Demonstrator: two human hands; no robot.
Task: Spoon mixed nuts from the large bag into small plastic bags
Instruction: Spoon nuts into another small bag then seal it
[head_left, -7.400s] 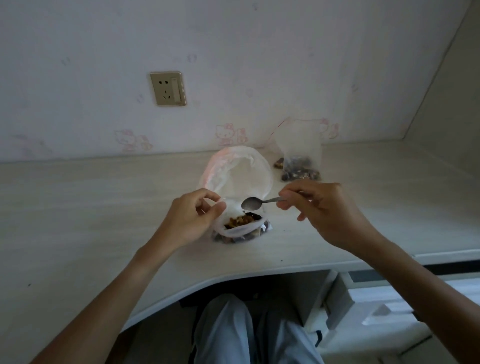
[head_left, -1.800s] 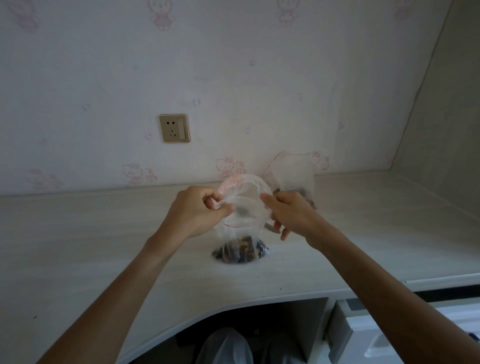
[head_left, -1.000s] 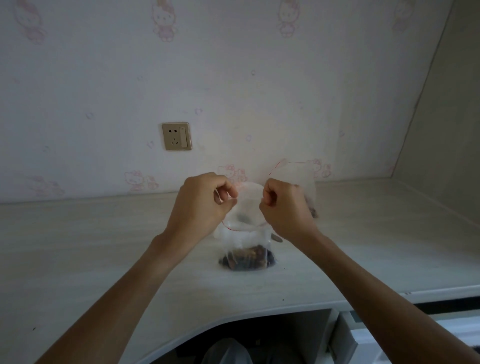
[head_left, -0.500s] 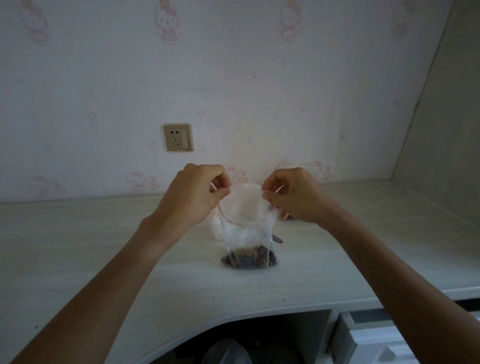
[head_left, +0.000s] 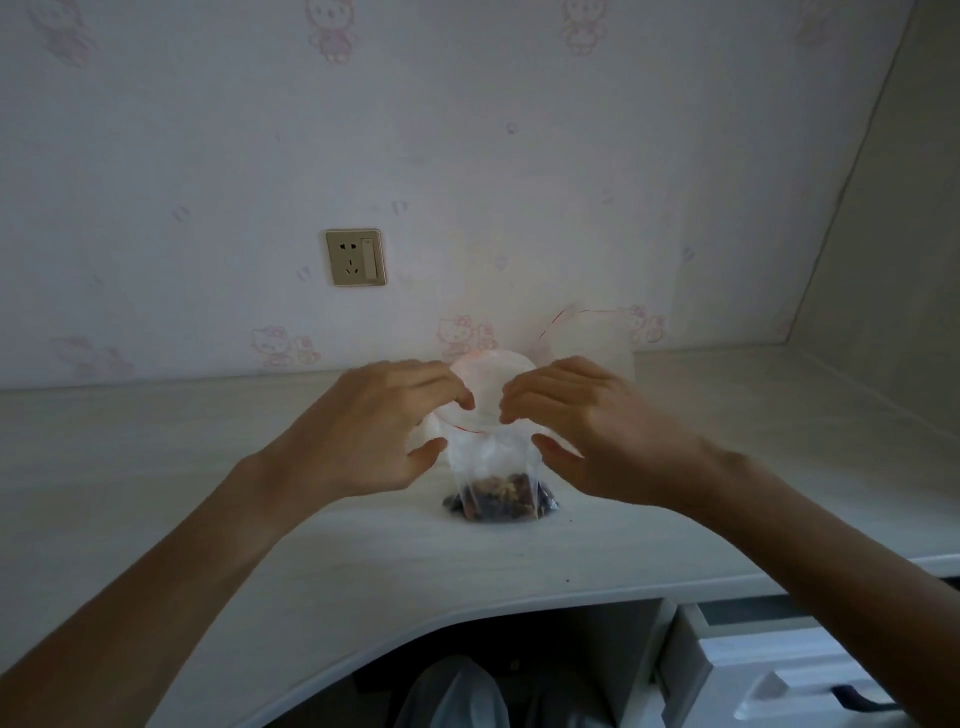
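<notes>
Plastic bag (head_left: 491, 457) stands between both hands (head_left: 363, 431).

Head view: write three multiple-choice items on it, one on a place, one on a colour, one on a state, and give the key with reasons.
1. Where does the small bag with nuts stand?
A. in the drawer
B. on the desk, between the two hands
C. on the person's lap

2. What colour is the line round the small bag's mouth?
A. red
B. green
C. black

3. How is the small bag's mouth?
A. pressed flat and sealed
B. knotted
C. open in a round loop

Key:
1 B, its base rests on the desk, with the left hand and right hand to either side.
2 A, a thin red line runs along the rim.
3 C, the rim forms a round opening between the fingers, which stay loosely spread beside it.
</notes>
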